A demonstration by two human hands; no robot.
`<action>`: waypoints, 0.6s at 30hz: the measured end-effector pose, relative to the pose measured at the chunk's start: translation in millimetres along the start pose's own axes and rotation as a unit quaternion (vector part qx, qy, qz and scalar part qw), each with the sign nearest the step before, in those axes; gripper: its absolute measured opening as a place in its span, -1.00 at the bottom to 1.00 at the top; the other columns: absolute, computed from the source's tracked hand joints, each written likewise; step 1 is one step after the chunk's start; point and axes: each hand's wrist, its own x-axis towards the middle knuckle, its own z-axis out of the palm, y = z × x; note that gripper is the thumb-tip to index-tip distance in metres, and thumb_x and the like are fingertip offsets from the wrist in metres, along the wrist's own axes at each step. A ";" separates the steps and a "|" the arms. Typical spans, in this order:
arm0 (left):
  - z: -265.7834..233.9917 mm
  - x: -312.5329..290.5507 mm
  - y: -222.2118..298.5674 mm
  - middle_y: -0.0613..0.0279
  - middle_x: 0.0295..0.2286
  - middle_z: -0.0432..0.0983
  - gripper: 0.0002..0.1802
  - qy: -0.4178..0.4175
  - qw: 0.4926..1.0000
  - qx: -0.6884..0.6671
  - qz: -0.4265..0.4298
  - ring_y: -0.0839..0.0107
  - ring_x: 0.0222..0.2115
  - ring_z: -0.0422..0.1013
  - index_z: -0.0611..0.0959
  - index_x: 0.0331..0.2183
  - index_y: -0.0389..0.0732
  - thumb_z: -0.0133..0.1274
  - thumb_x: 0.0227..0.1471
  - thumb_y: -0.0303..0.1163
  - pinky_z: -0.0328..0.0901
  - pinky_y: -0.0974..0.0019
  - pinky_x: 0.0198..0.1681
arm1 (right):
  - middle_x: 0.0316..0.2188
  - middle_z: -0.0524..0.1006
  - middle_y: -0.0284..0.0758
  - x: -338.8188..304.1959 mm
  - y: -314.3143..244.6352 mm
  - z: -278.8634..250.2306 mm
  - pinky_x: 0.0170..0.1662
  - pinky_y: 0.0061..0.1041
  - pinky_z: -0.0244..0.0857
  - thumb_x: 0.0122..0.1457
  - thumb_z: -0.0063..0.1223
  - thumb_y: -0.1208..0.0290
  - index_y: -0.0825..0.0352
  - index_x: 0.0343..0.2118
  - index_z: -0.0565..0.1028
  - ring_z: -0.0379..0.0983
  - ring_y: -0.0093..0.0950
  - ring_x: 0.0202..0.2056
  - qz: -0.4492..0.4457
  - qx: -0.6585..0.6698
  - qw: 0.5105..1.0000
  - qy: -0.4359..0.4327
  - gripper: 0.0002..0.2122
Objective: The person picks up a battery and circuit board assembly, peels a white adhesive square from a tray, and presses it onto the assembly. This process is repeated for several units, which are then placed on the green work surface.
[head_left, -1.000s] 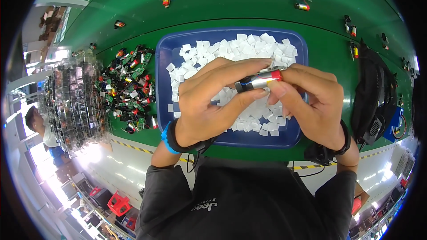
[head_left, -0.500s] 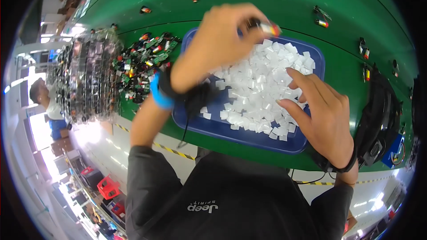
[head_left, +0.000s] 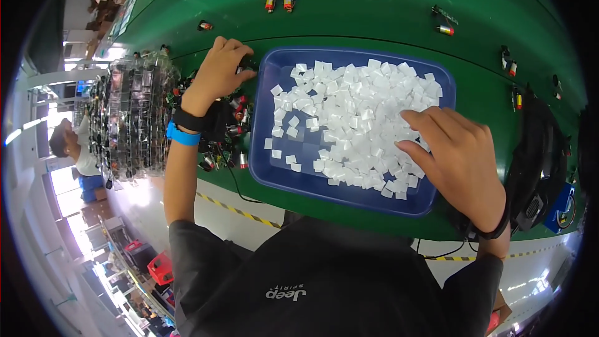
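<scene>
My left hand [head_left: 218,72] is over a pile of small circuit boards and cylinder parts [head_left: 236,112], left of a blue tray [head_left: 265,168]. Its thumb and fingers are apart, with nothing visible between them. Many small white squares [head_left: 365,118] lie loose in the tray, thickest in its middle and right. Above their right edge hovers my right hand [head_left: 458,162], fingers curved and thumb apart from the index finger, holding nothing I can see. Two small red-and-yellow cylinder parts with black ends [head_left: 279,2] stand side by side beyond the tray.
Stacked clear plastic trays [head_left: 134,118] filled with parts rise at the left. More single cylinder parts [head_left: 444,29] are spaced out along the green table [head_left: 349,25]. A black bag [head_left: 530,156] lies at the right, near a blue box [head_left: 560,207]. Another person [head_left: 75,143] is far left.
My left hand has moved left from above the tray to the parts pile and no longer holds a cylinder part. A second such part now stands beside the far one. My right hand stayed nearly still.
</scene>
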 end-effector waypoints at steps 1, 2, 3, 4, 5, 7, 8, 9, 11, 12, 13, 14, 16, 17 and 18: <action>-2.9 -5.1 -0.2 0.12 -0.25 0.56 -0.60 0.000 1.000 0.001 -0.004 0.05 -0.27 0.39 0.62 -0.09 -0.13 0.25 -0.04 -0.38 0.30 0.11 -0.07 | -0.43 0.54 -0.33 0.8 0.0 0.1 -0.47 -0.40 0.32 -0.01 0.32 0.40 0.34 -0.21 0.55 0.50 -0.32 -0.45 -0.002 0.000 1.000 -0.006 -0.70; -7.1 -7.4 -0.2 0.15 -0.27 0.54 -0.62 -0.007 0.999 0.004 -0.032 0.11 -0.29 0.38 0.62 -0.10 -0.14 0.25 -0.03 -0.38 0.31 0.14 -0.12 | -0.43 0.54 -0.33 2.0 -0.2 0.7 -0.47 -0.40 0.32 -0.01 0.32 0.40 0.34 -0.21 0.55 0.50 -0.32 -0.45 -0.005 0.000 1.000 -0.007 -0.70; -13.3 -9.3 0.4 0.19 -0.30 0.53 -0.64 -0.014 0.998 0.008 -0.061 0.17 -0.31 0.38 0.62 -0.12 -0.15 0.25 -0.02 -0.39 0.32 0.17 -0.17 | -0.43 0.55 -0.32 3.5 -0.9 1.4 -0.46 -0.41 0.33 -0.02 0.32 0.41 0.34 -0.21 0.55 0.50 -0.32 -0.44 -0.013 0.007 1.000 -0.005 -0.71; -18.4 -9.3 3.4 0.23 -0.32 0.52 -0.65 -0.022 0.996 0.009 -0.086 0.23 -0.34 0.38 0.63 -0.13 -0.16 0.25 -0.02 -0.40 0.33 0.20 -0.21 | -0.42 0.55 -0.32 3.3 -1.7 2.0 -0.45 -0.43 0.33 -0.02 0.32 0.42 0.34 -0.21 0.55 0.50 -0.33 -0.44 -0.017 0.012 1.000 -0.005 -0.71; -28.8 -5.8 12.2 0.23 -0.32 0.52 -0.65 -0.023 0.996 0.006 -0.085 0.23 -0.34 0.38 0.63 -0.13 -0.16 0.25 -0.02 -0.40 0.33 0.20 -0.21 | -0.41 0.56 -0.32 3.5 -1.8 3.7 -0.45 -0.44 0.34 -0.02 0.33 0.43 0.34 -0.21 0.55 0.51 -0.33 -0.44 -0.019 0.019 1.000 -0.004 -0.71; -57.5 1.9 38.5 0.30 -0.38 0.48 -0.69 0.080 0.977 -0.138 -0.145 0.39 -0.36 0.35 0.63 -0.15 -0.18 0.25 0.01 -0.40 0.30 0.31 -0.32 | -0.40 0.57 -0.31 4.3 -1.5 8.0 -0.44 -0.46 0.35 -0.03 0.34 0.45 0.35 -0.21 0.55 0.51 -0.34 -0.44 -0.017 0.052 0.998 0.010 -0.70; -70.5 2.8 53.0 0.33 -0.40 0.46 -0.71 0.131 0.954 -0.206 -0.174 0.46 -0.38 0.34 0.63 -0.17 -0.19 0.25 0.02 -0.40 0.29 0.37 -0.37 | -0.39 0.58 -0.30 5.2 -3.5 9.3 -0.43 -0.47 0.35 -0.04 0.35 0.47 0.35 -0.21 0.55 0.52 -0.36 -0.44 -0.020 0.086 0.996 0.027 -0.70; -76.7 3.2 68.7 0.33 -0.40 0.46 -0.71 0.131 0.954 -0.207 -0.174 0.46 -0.38 0.34 0.63 -0.17 -0.19 0.25 0.02 -0.40 0.29 0.37 -0.37 | -0.38 0.58 -0.30 6.3 -5.1 10.4 -0.42 -0.49 0.36 -0.05 0.36 0.49 0.35 -0.21 0.55 0.52 -0.37 -0.44 -0.023 0.118 0.992 0.042 -0.69; -79.1 5.9 106.2 0.36 -0.37 0.43 -0.72 0.145 0.858 -0.462 -0.171 0.58 -0.40 0.28 0.60 -0.16 -0.22 0.25 0.04 -0.47 0.27 0.49 -0.36 | -0.37 0.59 -0.29 8.9 -10.0 11.4 -0.42 -0.50 0.36 -0.05 0.36 0.51 0.35 -0.20 0.55 0.52 -0.37 -0.44 -0.017 0.157 0.985 0.070 -0.68; -75.1 7.3 128.2 0.36 -0.37 0.43 -0.72 0.148 0.856 -0.466 -0.169 0.58 -0.40 0.28 0.60 -0.16 -0.22 0.25 0.04 -0.47 0.27 0.49 -0.36 | -0.36 0.59 -0.28 9.7 -13.1 10.4 -0.41 -0.51 0.36 -0.06 0.36 0.53 0.36 -0.19 0.55 0.53 -0.38 -0.44 -0.011 0.194 0.976 0.097 -0.68; -70.9 10.0 150.9 0.31 -0.32 0.45 -0.68 0.140 0.801 -0.567 -0.127 0.56 -0.38 0.32 0.57 -0.14 -0.24 0.25 0.03 -0.51 0.30 0.48 -0.30 | -0.35 0.60 -0.28 10.0 -15.9 9.4 -0.40 -0.52 0.37 -0.06 0.37 0.55 0.36 -0.18 0.55 0.53 -0.39 -0.43 -0.005 0.230 0.965 0.125 -0.67; -68.6 14.4 169.2 0.27 -0.28 0.46 -0.64 0.128 0.735 -0.661 -0.079 0.54 -0.35 0.36 0.53 -0.11 -0.26 0.25 0.03 -0.55 0.34 0.46 -0.25 | -0.35 0.60 -0.28 7.9 -16.9 8.5 -0.40 -0.52 0.37 -0.06 0.37 0.55 0.36 -0.18 0.55 0.53 -0.39 -0.43 -0.001 0.222 0.967 0.126 -0.67; -55.6 18.6 189.1 0.24 -0.25 0.46 -0.61 0.143 0.716 -0.682 -0.032 0.51 -0.32 0.38 0.51 -0.09 -0.28 0.25 0.02 -0.56 0.35 0.43 -0.21 | -0.36 0.59 -0.28 6.2 -15.8 14.5 -0.42 -0.53 0.36 -0.07 0.37 0.56 0.37 -0.15 0.56 0.52 -0.40 -0.45 -0.014 0.216 0.965 0.149 -0.64; -48.7 19.0 195.7 0.21 -0.23 0.46 -0.58 0.152 0.700 -0.698 0.008 0.48 -0.29 0.41 0.49 -0.08 -0.29 0.25 0.02 -0.57 0.37 0.39 -0.17 | -0.37 0.58 -0.28 4.4 -16.9 16.5 -0.44 -0.54 0.35 -0.07 0.37 0.57 0.37 -0.13 0.56 0.51 -0.40 -0.46 -0.018 0.215 0.963 0.162 -0.63; -46.2 21.6 199.4 0.19 -0.21 0.46 -0.56 0.160 0.683 -0.711 0.047 0.45 -0.26 0.44 0.47 -0.06 -0.31 0.25 0.01 -0.59 0.39 0.36 -0.14 | -0.37 0.58 -0.28 3.6 -17.1 16.6 -0.44 -0.54 0.35 -0.07 0.37 0.57 0.37 -0.13 0.56 0.51 -0.40 -0.46 -0.013 0.207 0.964 0.164 -0.63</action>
